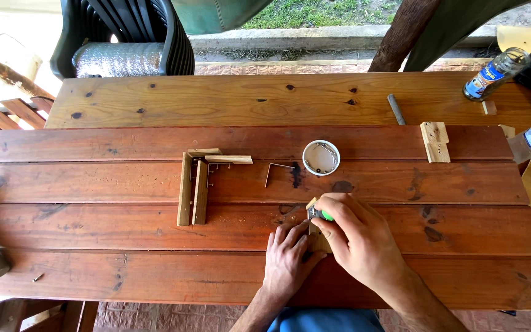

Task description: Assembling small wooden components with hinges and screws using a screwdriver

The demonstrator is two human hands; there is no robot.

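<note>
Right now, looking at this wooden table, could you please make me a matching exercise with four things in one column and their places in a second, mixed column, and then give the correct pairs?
Things:
1. white round container
2. wooden frame of glued slats
3. green-handled tool
4. bent metal wire

Places:
A. in the right hand, near the table's front edge
B. left of the middle, lying flat
C. between the frame and the white container
D. behind the hands, near the middle of the table

Pairs: 1-D, 2-B, 3-A, 4-C
</note>
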